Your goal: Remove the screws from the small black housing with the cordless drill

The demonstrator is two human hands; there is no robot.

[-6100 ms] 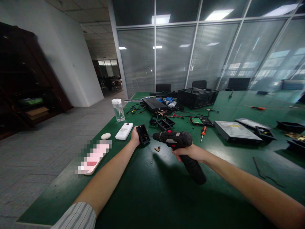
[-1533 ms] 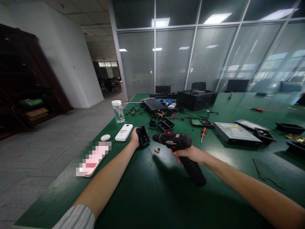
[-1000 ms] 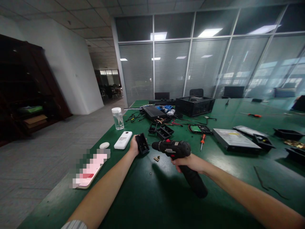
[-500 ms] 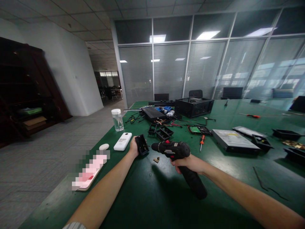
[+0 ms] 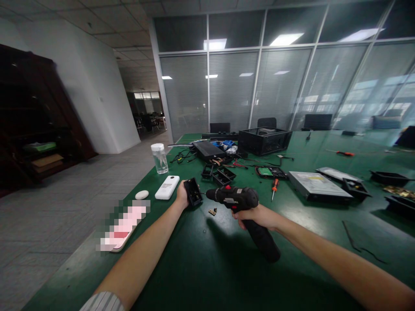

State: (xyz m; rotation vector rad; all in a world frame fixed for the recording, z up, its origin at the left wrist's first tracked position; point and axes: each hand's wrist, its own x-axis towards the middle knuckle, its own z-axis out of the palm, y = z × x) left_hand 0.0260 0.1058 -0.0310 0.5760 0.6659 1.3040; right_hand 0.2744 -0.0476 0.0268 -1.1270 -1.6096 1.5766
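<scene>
A black cordless drill [image 5: 235,196] is in my right hand [image 5: 254,217], its fingers wrapped round the grip. The drill points left, and its bit meets or nearly meets a small black box-like part [image 5: 193,192]; I cannot tell whether they touch. My left hand [image 5: 182,195] grips that part by its left side and tilts its hollow face towards the drill. Below the bit, a small brass-coloured piece [image 5: 212,211] lies on the green table [image 5: 181,268]. Several black box-like frames [image 5: 223,176] sit just behind the part.
Left of my hands are a white power bank [image 5: 167,187], a white oval case [image 5: 142,195], a blurred-out phone [image 5: 128,224] and a clear bottle [image 5: 160,160]. Rightward lie an orange screwdriver [image 5: 275,188] and a silver disc drive [image 5: 319,185]. A black computer case [image 5: 264,141] and cables stand behind.
The whole scene sits slightly higher in view as the camera tilts. Both hands keep their holds, and the drill and black part stay nearly where they were relative to each other.
</scene>
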